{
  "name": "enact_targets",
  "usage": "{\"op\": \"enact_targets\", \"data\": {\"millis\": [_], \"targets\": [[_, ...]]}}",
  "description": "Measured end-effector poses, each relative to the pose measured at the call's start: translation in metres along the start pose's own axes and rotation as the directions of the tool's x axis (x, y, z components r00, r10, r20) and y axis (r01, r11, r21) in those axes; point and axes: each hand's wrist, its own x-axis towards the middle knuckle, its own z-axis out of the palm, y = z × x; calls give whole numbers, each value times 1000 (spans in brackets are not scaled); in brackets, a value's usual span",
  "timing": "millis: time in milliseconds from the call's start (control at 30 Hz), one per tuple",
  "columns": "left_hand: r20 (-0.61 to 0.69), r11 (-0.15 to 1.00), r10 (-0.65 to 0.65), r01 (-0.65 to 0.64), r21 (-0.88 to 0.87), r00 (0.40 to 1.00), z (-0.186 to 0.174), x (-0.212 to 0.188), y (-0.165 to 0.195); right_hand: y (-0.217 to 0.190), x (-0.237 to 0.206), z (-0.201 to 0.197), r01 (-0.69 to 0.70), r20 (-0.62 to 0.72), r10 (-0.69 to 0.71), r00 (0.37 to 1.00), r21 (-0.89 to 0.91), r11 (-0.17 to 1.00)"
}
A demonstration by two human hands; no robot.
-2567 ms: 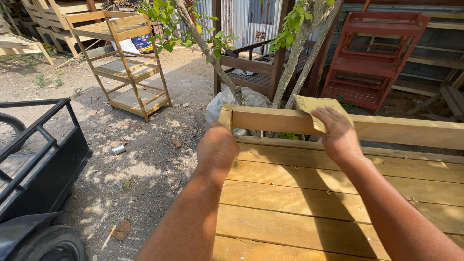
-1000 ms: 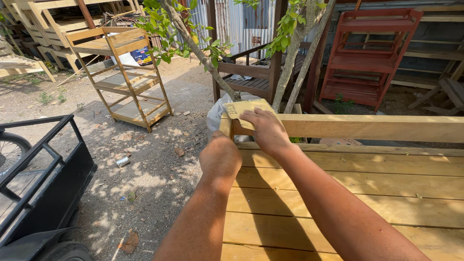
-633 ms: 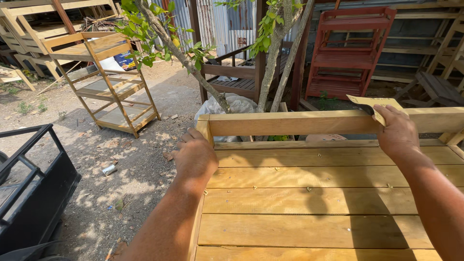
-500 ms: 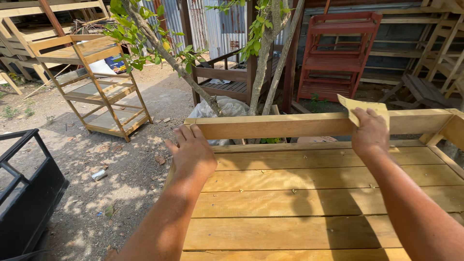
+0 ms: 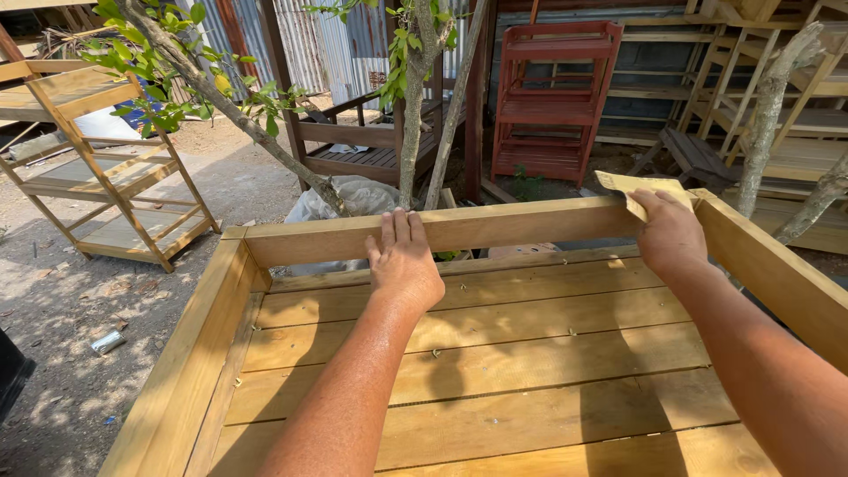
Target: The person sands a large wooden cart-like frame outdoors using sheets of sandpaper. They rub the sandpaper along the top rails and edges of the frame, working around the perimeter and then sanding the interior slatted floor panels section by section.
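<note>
Pinching sandpaper sheet (image 5: 638,185) in right hand (image 5: 671,237) at rail (image 5: 459,231) corner; left hand (image 5: 405,265) flat, fingers together. Could snag splinters.

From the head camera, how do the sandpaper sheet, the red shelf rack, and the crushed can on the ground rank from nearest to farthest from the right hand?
1. Sandpaper sheet: under the right hand, on the wooden rail's right end.
2. Red shelf rack: behind the rail, upper middle.
3. Crushed can: on the dirt, far left.

Hands on rail (image 5: 521,228); right (image 5: 671,234) with sandpaper (image 5: 638,185)
</note>
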Motion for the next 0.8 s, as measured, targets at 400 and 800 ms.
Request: {"op": "enact_targets", "data": {"millis": [400,800], "targets": [[-86,997,21,-14,80,996,7,16,65,-5,20,16,438,169,-459,872,150,887],[52,995,-24,19,95,998,-5,23,68,-3,19,18,487,-37,-496,867,-141,862]]}}
